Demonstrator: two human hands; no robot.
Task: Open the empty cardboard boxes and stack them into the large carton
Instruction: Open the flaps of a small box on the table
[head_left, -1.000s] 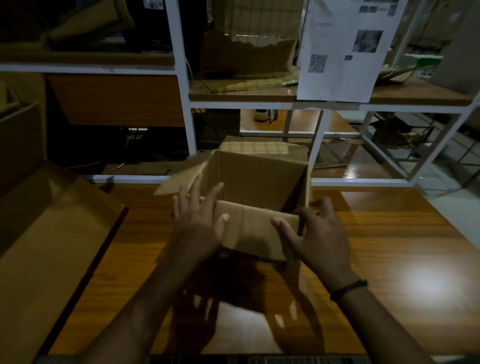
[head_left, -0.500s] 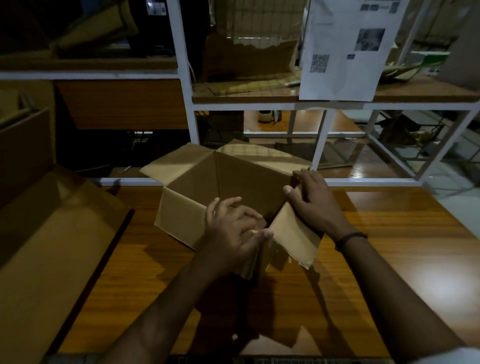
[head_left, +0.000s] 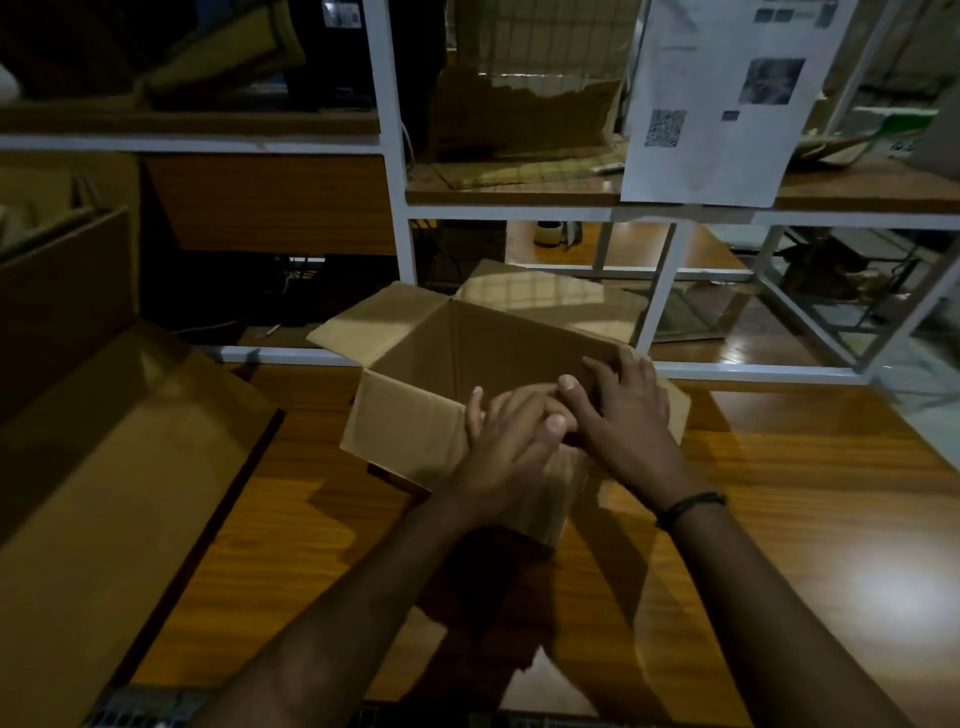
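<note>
While both hands press the cardboard box (head_left: 415, 410) near flap | left hand (head_left: 511, 452) curled on it; right hand (head_left: 623, 410) spread flat | risk: box skids across bench (head_left: 805, 519); flap creases

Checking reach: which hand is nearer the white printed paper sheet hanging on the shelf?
Right. The right hand rests on the brown cardboard box more directly below the sheet; the left hand sits further left and lower.

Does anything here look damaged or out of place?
Yes, one thing: the cardboard sheet standing on the upper shelf has a ragged, torn top edge. The small cardboard box under the left hand and right hand looks intact, just turned at an angle on the wooden table.
</note>
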